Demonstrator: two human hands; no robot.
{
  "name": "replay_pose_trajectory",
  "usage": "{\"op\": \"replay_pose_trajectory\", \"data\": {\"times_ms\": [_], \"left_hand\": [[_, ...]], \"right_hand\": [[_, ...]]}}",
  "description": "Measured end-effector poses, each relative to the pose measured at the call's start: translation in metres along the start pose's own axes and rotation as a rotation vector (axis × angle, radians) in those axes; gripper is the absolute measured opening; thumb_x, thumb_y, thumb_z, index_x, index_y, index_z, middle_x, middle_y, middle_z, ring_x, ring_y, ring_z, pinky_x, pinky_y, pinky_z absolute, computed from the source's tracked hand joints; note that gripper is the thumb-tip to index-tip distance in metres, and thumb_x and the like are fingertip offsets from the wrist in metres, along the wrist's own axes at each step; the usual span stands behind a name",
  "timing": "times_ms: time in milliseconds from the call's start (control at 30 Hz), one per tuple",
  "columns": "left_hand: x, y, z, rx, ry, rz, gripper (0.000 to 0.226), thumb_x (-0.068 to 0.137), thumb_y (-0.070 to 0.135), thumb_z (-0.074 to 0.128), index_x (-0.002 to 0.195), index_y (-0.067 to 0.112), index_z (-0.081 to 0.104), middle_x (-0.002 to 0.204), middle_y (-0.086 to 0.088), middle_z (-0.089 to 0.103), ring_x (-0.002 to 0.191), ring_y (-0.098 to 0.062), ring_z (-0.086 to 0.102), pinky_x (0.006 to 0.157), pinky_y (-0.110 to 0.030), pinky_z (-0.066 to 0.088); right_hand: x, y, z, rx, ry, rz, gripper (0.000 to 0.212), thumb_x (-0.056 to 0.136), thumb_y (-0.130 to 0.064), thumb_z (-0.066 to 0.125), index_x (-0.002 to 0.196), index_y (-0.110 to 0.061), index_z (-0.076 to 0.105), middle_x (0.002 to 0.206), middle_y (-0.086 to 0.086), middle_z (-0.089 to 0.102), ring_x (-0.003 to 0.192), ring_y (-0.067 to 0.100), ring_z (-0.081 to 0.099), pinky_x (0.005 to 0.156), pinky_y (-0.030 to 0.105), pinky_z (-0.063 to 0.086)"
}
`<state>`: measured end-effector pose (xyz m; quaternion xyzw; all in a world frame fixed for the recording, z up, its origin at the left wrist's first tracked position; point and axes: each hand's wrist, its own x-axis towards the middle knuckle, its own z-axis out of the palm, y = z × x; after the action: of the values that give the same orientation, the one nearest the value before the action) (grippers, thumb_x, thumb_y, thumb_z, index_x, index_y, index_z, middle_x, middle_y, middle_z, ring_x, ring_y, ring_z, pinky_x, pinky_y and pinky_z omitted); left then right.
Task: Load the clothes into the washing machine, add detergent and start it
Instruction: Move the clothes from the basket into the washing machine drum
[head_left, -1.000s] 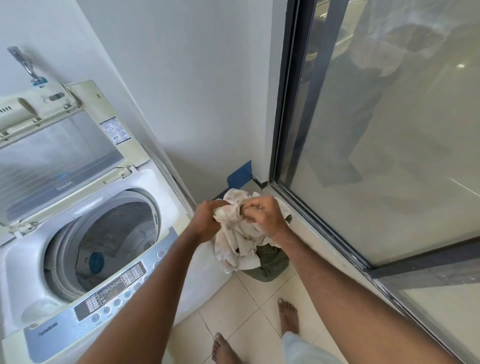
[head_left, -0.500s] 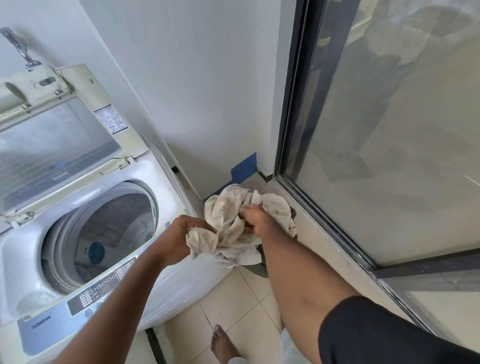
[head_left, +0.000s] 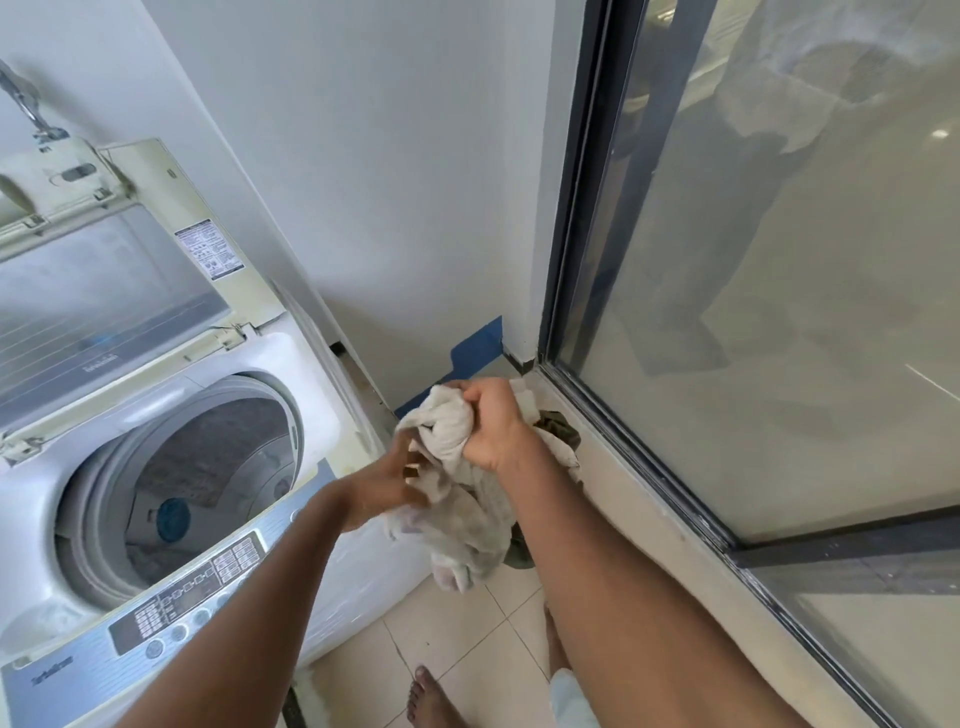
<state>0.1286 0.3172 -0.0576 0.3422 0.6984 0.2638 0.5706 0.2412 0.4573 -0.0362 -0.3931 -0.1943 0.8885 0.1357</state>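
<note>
Nearest the viewer, two bare forearms reach forward above a tiled floor (head_left: 457, 649). The right hand (head_left: 491, 423) has its grip clamped on the top of a pale crumpled cloth (head_left: 457, 499), held in the air just right of the washing machine (head_left: 156, 467). The left hand (head_left: 387, 480) touches the cloth's side; it is blurred, so its grip cannot be told. The cloth hangs limp in folds, so it looks light, soft and floppy; gathering it into a bunch from above should stop loose ends trailing. Behind it lies a dark green garment (head_left: 561, 423) beside the glass door (head_left: 779, 312). Farther left, the open drum (head_left: 208, 467) sits under the raised lid (head_left: 104, 280).
</note>
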Motion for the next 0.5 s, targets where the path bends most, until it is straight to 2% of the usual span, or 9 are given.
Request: {"op": "replay_pose_trajectory", "data": {"times_ms": [67, 167, 200, 267, 300, 333, 400, 433, 500], "left_hand": [[0.008, 0.004, 0.002, -0.304, 0.147, 0.032, 0.094, 0.061, 0.008, 0.080, 0.134, 0.028, 0.025, 0.125, -0.010, 0.054, 0.119, -0.028, 0.059, 0.090, -0.044, 0.059], [0.019, 0.010, 0.005, -0.038, 0.281, 0.130, 0.112, 0.065, -0.002, 0.089, 0.144, 0.027, 0.015, 0.116, 0.005, 0.060, 0.110, -0.008, 0.063, 0.087, -0.021, 0.053], [0.021, 0.012, 0.007, 0.118, 0.293, 0.170, 0.100, 0.071, -0.004, 0.085, 0.145, 0.026, 0.025, 0.111, 0.010, 0.063, 0.102, 0.002, 0.064, 0.087, -0.020, 0.050], [0.023, 0.016, 0.008, 0.314, 0.364, 0.191, 0.040, 0.079, -0.006, 0.072, 0.100, 0.028, 0.064, 0.084, 0.014, 0.066, 0.073, 0.006, 0.062, 0.072, -0.029, 0.048], [0.023, 0.018, 0.007, 0.325, 0.425, 0.182, 0.029, 0.081, -0.006, 0.066, 0.078, 0.023, 0.064, 0.073, 0.010, 0.065, 0.063, 0.001, 0.058, 0.067, -0.032, 0.046], [0.022, 0.020, 0.004, 0.282, 0.484, 0.191, 0.023, 0.082, -0.005, 0.062, 0.070, 0.015, 0.063, 0.070, 0.002, 0.066, 0.064, -0.006, 0.056, 0.065, -0.035, 0.045], [0.015, 0.027, -0.009, 0.155, 0.527, 0.251, 0.008, 0.081, 0.002, 0.059, 0.079, -0.002, 0.066, 0.081, -0.009, 0.071, 0.074, -0.017, 0.059, 0.069, -0.042, 0.051], [0.009, 0.033, -0.018, 0.096, 0.505, 0.299, 0.017, 0.080, 0.004, 0.057, 0.086, -0.006, 0.068, 0.086, -0.013, 0.073, 0.077, -0.023, 0.064, 0.073, -0.044, 0.053], [0.000, 0.049, -0.037, -0.017, 0.401, 0.418, 0.026, 0.080, 0.000, 0.053, 0.096, -0.011, 0.069, 0.098, -0.029, 0.072, 0.090, -0.037, 0.069, 0.082, -0.050, 0.054]], "right_hand": [[-0.012, 0.010, 0.009, -0.209, -0.145, -0.024, 0.009, 0.049, -0.013, 0.048, 0.054, -0.008, 0.054, 0.064, 0.010, 0.054, 0.066, 0.023, 0.055, 0.063, 0.029, 0.046], [-0.024, 0.014, 0.016, -0.619, -0.239, -0.084, 0.004, 0.048, -0.013, 0.043, 0.047, -0.010, 0.041, 0.052, 0.002, 0.042, 0.055, 0.013, 0.045, 0.052, 0.023, 0.036], [-0.026, 0.013, 0.014, -0.726, -0.266, -0.093, 0.006, 0.051, -0.014, 0.043, 0.045, -0.011, 0.043, 0.053, 0.001, 0.042, 0.058, 0.013, 0.044, 0.056, 0.026, 0.037], [-0.030, 0.010, 0.003, -0.782, -0.267, -0.138, 0.011, 0.055, -0.014, 0.047, 0.048, -0.015, 0.056, 0.061, 0.002, 0.052, 0.071, 0.016, 0.050, 0.069, 0.030, 0.042], [-0.027, 0.008, -0.005, -0.698, -0.214, -0.179, 0.015, 0.058, -0.012, 0.050, 0.058, -0.014, 0.065, 0.070, 0.004, 0.059, 0.077, 0.018, 0.055, 0.074, 0.032, 0.045], [-0.022, 0.003, -0.014, -0.598, -0.138, -0.229, 0.024, 0.061, -0.009, 0.052, 0.075, -0.013, 0.072, 0.080, 0.005, 0.064, 0.082, 0.019, 0.058, 0.075, 0.032, 0.047], [-0.011, -0.008, -0.034, -0.617, -0.023, -0.329, 0.045, 0.074, 0.001, 0.054, 0.111, -0.020, 0.071, 0.101, 0.003, 0.064, 0.089, 0.016, 0.058, 0.073, 0.029, 0.047], [-0.006, -0.012, -0.042, -0.740, -0.009, -0.358, 0.055, 0.080, 0.004, 0.058, 0.125, -0.028, 0.065, 0.114, 0.001, 0.059, 0.094, 0.015, 0.056, 0.074, 0.027, 0.047], [0.003, -0.013, -0.045, -0.990, -0.127, -0.369, 0.074, 0.082, -0.004, 0.076, 0.142, -0.037, 0.048, 0.132, -0.002, 0.047, 0.107, 0.014, 0.051, 0.088, 0.028, 0.049]]}}
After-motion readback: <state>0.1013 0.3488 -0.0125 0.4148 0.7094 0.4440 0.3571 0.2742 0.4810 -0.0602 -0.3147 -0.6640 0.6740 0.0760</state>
